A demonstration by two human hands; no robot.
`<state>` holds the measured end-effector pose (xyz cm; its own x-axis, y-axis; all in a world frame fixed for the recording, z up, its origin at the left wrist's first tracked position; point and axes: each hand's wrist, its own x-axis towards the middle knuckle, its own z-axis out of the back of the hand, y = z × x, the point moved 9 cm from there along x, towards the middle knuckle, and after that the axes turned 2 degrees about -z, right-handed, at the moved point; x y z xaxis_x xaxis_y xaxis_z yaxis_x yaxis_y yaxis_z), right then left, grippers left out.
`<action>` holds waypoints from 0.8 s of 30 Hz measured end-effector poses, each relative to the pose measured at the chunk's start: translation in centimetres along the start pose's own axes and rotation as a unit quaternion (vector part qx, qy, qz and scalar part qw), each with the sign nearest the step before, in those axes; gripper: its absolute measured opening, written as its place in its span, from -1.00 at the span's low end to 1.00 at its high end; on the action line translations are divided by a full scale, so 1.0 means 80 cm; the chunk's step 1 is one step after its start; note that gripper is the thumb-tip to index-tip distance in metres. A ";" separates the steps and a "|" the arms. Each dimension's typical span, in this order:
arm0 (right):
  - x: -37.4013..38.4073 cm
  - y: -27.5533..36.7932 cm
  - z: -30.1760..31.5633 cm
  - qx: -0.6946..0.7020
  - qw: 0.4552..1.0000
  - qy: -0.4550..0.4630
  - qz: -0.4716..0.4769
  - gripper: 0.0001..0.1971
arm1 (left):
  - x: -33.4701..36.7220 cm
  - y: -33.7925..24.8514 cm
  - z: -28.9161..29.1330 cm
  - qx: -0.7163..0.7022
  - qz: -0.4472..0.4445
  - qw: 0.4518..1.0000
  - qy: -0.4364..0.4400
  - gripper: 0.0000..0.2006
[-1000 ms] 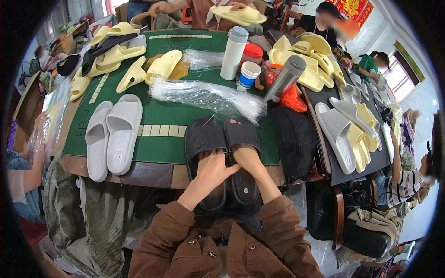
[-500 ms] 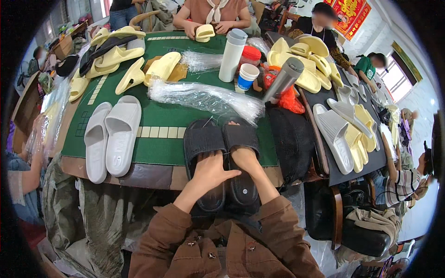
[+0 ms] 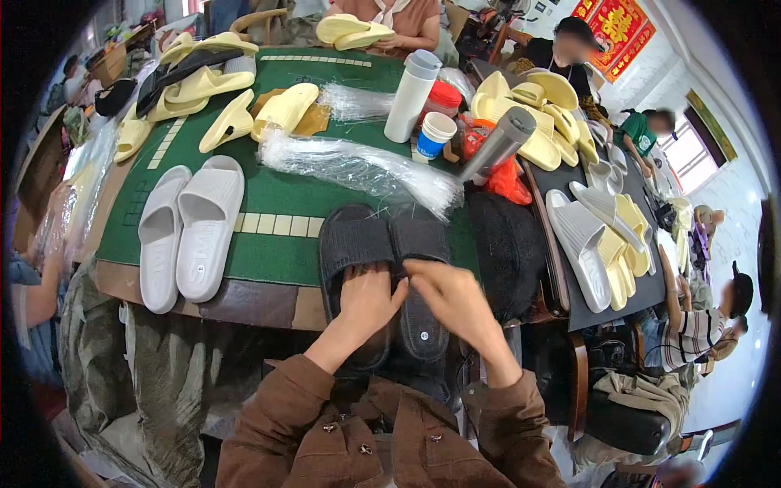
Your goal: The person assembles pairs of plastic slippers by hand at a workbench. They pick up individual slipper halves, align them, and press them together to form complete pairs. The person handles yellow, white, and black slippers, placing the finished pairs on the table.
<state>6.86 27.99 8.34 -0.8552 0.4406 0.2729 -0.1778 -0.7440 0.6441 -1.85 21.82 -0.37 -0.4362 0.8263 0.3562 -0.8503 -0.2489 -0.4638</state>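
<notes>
A pair of black slide slippers lies side by side at the table's near edge: the left slipper [image 3: 351, 237] and the right slipper [image 3: 425, 321]. The fingers of my left hand [image 3: 368, 302] reach under the left slipper's strap, their tips hidden, with the thumb held apart. My right hand [image 3: 449, 297] is above the right slipper, its fingers drawn together at the inner edge of the strap. Whatever they pinch is too small to make out. A thin clear plastic strand [image 3: 379, 213] shows between the straps' front ends.
Pale grey slippers [image 3: 203, 244] lie to the left on the green mat [image 3: 268, 264]. Beyond are a bundle of clear plastic strands [image 3: 366, 168], a white bottle [image 3: 409, 98], a paper cup [image 3: 435, 137] and a grey tumbler [image 3: 500, 142]. Yellow slippers [image 3: 285, 112] lie farther back; a co-worker [image 3: 411, 32] sits opposite.
My right hand has come out from under the right slipper's strap and moved above its inner edge. The co-worker opposite has raised a pair of yellow slippers.
</notes>
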 end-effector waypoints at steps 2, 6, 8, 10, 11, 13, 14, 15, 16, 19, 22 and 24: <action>0.023 -0.015 0.018 0.073 0.993 -0.026 -0.085 -0.77 | 0.001 0.000 0.001 0.007 0.009 1.000 0.005 -0.56; 0.086 -0.088 0.034 -0.006 0.992 -0.090 -0.088 -0.78 | 0.004 -0.008 0.007 0.035 -0.005 0.999 -0.013 -0.54; 0.111 -0.129 0.024 -0.096 0.984 -0.084 -0.128 -0.78 | 0.003 -0.011 0.008 0.038 -0.016 0.999 -0.014 -0.52; 0.127 -0.148 0.005 -0.156 0.973 -0.047 -0.165 -0.74 | 0.002 -0.008 0.006 0.028 -0.005 1.000 -0.001 -0.50; 0.133 -0.153 -0.004 -0.184 0.965 -0.028 -0.184 -0.71 | 0.001 -0.006 0.004 0.023 0.001 1.000 0.006 -0.49; 0.143 -0.150 -0.017 -0.176 0.970 -0.019 -0.166 -0.69 | 0.001 -0.004 0.003 0.032 0.000 0.999 -0.002 -0.50; 0.147 -0.146 -0.023 -0.173 0.972 -0.014 -0.157 -0.67 | 0.000 -0.004 0.003 0.036 0.000 0.999 -0.006 -0.50; 0.150 -0.145 -0.030 -0.174 0.974 -0.025 -0.143 -0.70 | 0.000 -0.003 0.003 0.029 0.005 1.000 -0.002 -0.51; 0.154 -0.150 -0.035 -0.151 0.979 -0.015 -0.137 -0.73 | 0.001 -0.004 0.004 0.022 0.008 1.000 0.001 -0.51; 0.159 -0.156 -0.044 -0.021 0.990 0.006 -0.142 -0.77 | 0.002 -0.006 0.007 0.019 0.010 1.000 0.004 -0.53; 0.162 -0.150 -0.054 0.183 0.968 0.013 -0.169 -0.76 | 0.000 -0.005 0.009 0.022 0.003 1.000 -0.015 -0.53; 0.164 -0.152 -0.059 0.260 0.952 0.021 -0.160 -0.75 | 0.001 -0.007 0.008 0.020 -0.003 1.000 -0.016 -0.53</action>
<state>-4.46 40.43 0.75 -0.8185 0.5742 -0.0189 -0.1772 -0.2211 0.9590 -1.59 21.70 0.49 -0.4393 0.8116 0.3852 -0.8637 -0.2637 -0.4294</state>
